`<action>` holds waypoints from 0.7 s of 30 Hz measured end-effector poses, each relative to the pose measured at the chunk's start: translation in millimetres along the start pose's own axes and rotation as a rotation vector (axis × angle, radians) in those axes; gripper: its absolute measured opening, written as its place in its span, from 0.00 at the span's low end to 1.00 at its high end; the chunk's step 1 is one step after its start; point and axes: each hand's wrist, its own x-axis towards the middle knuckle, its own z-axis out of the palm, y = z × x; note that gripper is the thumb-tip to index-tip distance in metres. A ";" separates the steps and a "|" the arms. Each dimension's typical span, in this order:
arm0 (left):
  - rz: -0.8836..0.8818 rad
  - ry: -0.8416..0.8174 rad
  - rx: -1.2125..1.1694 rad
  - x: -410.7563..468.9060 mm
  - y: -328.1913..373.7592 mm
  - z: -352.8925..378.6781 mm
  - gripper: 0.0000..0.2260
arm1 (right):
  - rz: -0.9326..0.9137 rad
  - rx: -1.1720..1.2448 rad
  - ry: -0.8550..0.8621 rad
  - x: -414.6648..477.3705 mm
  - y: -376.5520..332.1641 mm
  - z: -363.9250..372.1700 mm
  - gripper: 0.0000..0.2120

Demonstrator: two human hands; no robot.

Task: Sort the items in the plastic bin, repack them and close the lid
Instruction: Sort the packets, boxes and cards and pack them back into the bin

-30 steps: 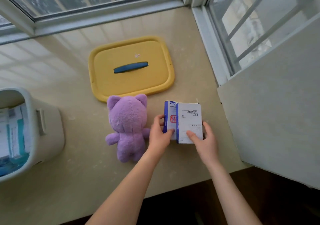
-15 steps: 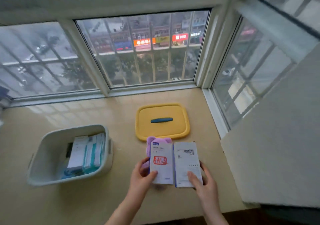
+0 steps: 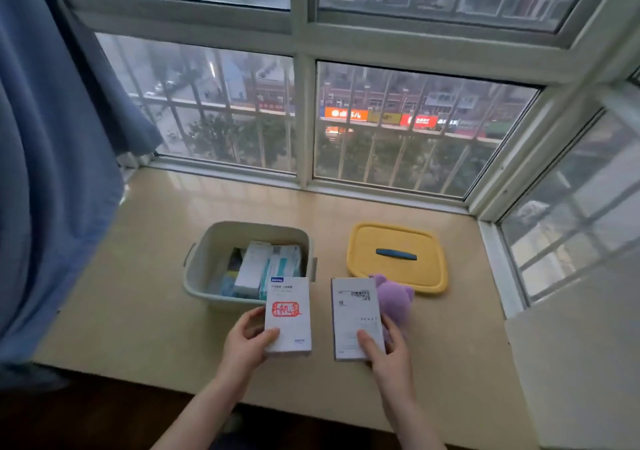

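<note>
My left hand [image 3: 247,344] holds a white box with a red stamp [image 3: 288,314] upright, just in front of the grey plastic bin [image 3: 197,278]. My right hand [image 3: 386,349] holds a second white box with a barcode [image 3: 355,318] to the right of it, apart from the first. The bin stands open on the sill with several white and teal boxes [image 3: 263,267] inside. Its yellow lid [image 3: 396,259] with a blue handle lies flat to the right. A purple plush toy [image 3: 394,299] lies partly hidden behind the right box.
The beige window sill [image 3: 138,293] ends at its front edge near my wrists. A blue curtain [image 3: 52,172] hangs at the left. Window frames close off the back and right side, and a grey wall panel [image 3: 571,363] stands at the right.
Both boxes were lifted off the sill together, then drawn apart, one in each hand. The view has swung up and left, bringing the bin to the middle.
</note>
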 end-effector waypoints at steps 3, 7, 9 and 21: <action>-0.020 -0.010 -0.037 18.2 9.4 -50.4 0.20 | 0.006 -0.019 0.012 -4.9 5.3 50.4 0.24; -0.034 0.008 -0.086 44.0 29.5 -133.8 0.22 | 0.060 0.042 0.021 -15.3 9.9 124.6 0.22; -0.027 0.021 -0.087 58.5 38.9 -172.5 0.23 | 0.090 0.114 0.009 -18.5 7.5 155.7 0.20; -0.061 0.002 0.036 109.2 56.7 -231.6 0.23 | 0.195 0.167 0.116 -6.9 9.7 214.5 0.18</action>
